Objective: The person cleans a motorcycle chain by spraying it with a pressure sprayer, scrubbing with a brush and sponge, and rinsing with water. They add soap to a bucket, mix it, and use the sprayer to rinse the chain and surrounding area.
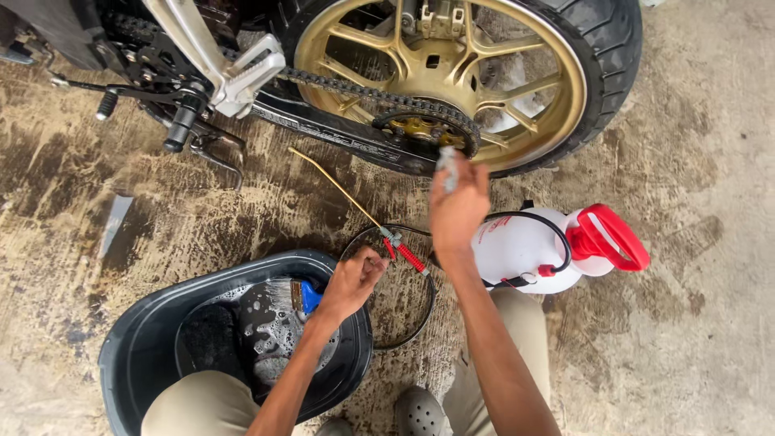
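My right hand is raised against the lower edge of a motorcycle's gold rear wheel, beside the sprocket and drive chain. It grips a small grey object that is too blurred to name. My left hand hovers with curled fingers over the rim of a black wash basin, right beside the red handle of a brass spray wand. I cannot tell whether it grips the wand. A blue-handled brush lies in the foamy water under that wrist.
A white pressure sprayer with a red pump handle lies on its side at the right, and its black hose loops over the wet, dirty concrete. Footpeg and shift lever stick out at upper left. My knees and grey clogs are at the bottom.
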